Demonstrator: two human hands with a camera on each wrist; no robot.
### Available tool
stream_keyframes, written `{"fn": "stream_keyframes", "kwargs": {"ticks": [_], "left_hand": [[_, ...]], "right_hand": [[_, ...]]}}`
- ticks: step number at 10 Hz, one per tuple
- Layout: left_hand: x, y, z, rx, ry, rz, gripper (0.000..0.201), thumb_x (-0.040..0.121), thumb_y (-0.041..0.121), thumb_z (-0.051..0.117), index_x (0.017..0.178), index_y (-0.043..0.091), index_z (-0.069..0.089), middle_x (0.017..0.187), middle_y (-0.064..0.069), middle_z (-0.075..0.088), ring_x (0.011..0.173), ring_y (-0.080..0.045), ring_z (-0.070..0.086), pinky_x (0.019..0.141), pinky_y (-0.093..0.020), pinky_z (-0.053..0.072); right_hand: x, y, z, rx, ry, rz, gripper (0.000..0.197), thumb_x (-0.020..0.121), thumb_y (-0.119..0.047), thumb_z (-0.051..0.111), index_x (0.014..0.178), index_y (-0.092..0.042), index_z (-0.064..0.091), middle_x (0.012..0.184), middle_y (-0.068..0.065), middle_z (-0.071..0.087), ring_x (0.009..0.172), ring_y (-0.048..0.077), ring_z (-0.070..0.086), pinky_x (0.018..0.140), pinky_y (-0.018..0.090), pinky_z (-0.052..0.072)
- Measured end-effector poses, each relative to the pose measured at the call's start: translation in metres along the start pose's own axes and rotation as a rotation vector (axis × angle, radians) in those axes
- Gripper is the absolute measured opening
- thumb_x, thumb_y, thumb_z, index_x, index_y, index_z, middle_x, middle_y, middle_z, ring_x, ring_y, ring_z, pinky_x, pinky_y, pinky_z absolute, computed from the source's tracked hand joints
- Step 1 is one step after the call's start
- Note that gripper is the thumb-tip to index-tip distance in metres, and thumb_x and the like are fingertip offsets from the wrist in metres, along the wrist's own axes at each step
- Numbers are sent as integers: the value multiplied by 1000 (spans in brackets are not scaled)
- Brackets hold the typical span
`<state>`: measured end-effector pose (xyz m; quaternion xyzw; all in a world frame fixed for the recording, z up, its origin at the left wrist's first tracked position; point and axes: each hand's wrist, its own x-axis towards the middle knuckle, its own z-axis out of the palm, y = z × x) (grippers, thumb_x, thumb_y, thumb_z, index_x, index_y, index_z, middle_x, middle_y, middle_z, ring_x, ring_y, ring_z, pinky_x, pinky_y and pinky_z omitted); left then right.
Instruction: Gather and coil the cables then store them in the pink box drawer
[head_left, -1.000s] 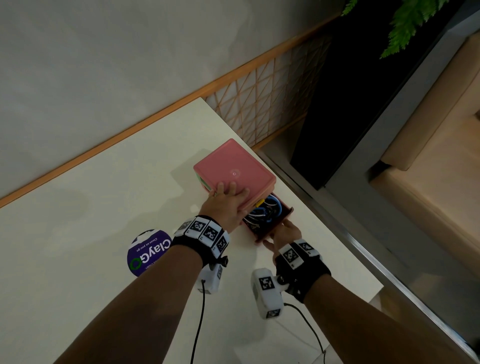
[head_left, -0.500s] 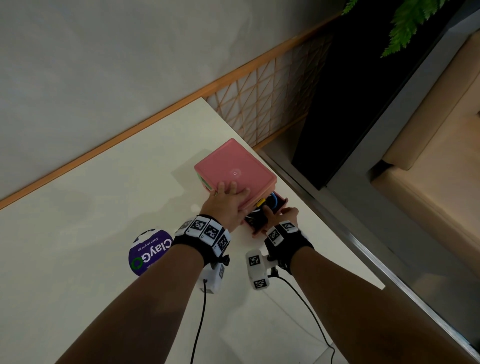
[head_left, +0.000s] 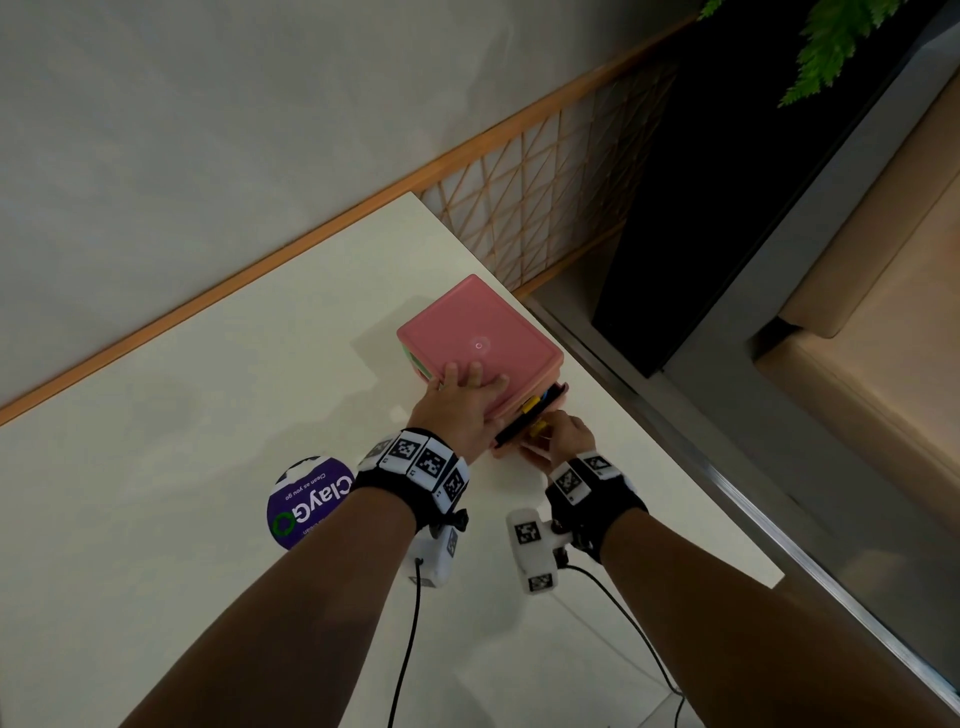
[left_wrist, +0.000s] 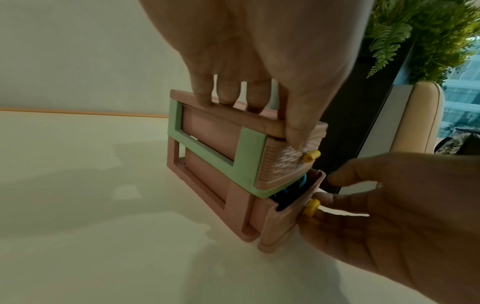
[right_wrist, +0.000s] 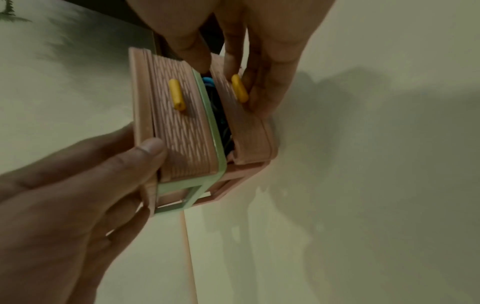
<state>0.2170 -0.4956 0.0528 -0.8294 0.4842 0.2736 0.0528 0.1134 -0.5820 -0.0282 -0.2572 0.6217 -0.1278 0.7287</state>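
A pink box (head_left: 478, 343) with two drawers stands on the white table near its right edge. My left hand (head_left: 462, 395) lies flat on the lid, and its thumb (right_wrist: 148, 152) rests against the upper drawer's front. The lower drawer (left_wrist: 278, 226) stands out by a narrow gap, in which blue and dark cables (right_wrist: 210, 86) show. My right hand (head_left: 558, 436) presses straight fingers against that drawer's front, beside its yellow knob (left_wrist: 311, 207). Most of the cables are hidden inside the drawer.
A round purple ClayGo sticker (head_left: 306, 504) lies on the table (head_left: 208, 415) left of my left wrist. The table's right edge (head_left: 675, 467) runs close past the box, with the floor below. A lattice screen (head_left: 545, 192) and a dark panel (head_left: 727, 208) stand behind.
My right hand has pushed the lower drawer in: it stood wide out a second ago and now shows only a slit. My left hand has stayed on the lid.
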Motion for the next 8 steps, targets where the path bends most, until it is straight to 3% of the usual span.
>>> {"fn": "stream_keyframes", "kwargs": {"ticks": [1, 4, 6, 7, 8], "left_hand": [[0, 0, 0, 1, 2, 3, 58, 97, 42, 40, 150, 31, 18, 161, -8, 8, 148, -36, 2, 121, -45, 9], [4, -2, 5, -8, 16, -5, 58, 97, 44, 39, 150, 33, 18, 161, -8, 9, 147, -36, 2, 120, -47, 11], [-2, 0, 2, -87, 21, -19, 59, 95, 42, 45, 149, 34, 21, 162, -5, 7, 148, -33, -1, 120, -46, 13], [-13, -8, 2, -262, 120, 24, 58, 92, 35, 54, 145, 33, 32, 161, 1, 16, 148, -28, 11, 115, -45, 29], [-27, -18, 1, -413, 328, 47, 53, 91, 31, 56, 141, 36, 40, 153, 4, 35, 137, -25, 39, 103, -41, 44]], "right_hand": [[-11, 0, -8, 72, -49, 9, 14, 89, -1, 46, 97, 0, 57, 84, 17, 60, 71, 26, 60, 62, 35, 53], [-17, -10, 8, 9, -91, -4, 31, 88, 5, 40, 110, 0, 61, 81, 11, 62, 80, 25, 62, 63, 32, 52], [-23, -11, 3, -112, -123, -8, 39, 90, 7, 36, 122, -6, 55, 104, 13, 56, 93, 27, 56, 73, 40, 52], [-23, -8, -7, -150, -105, -41, 41, 91, 5, 40, 128, -9, 49, 106, 12, 52, 92, 30, 54, 72, 42, 49], [-24, -7, -23, -160, -115, -15, 38, 90, 3, 42, 125, -9, 50, 107, 14, 53, 85, 32, 56, 64, 38, 47]]}}
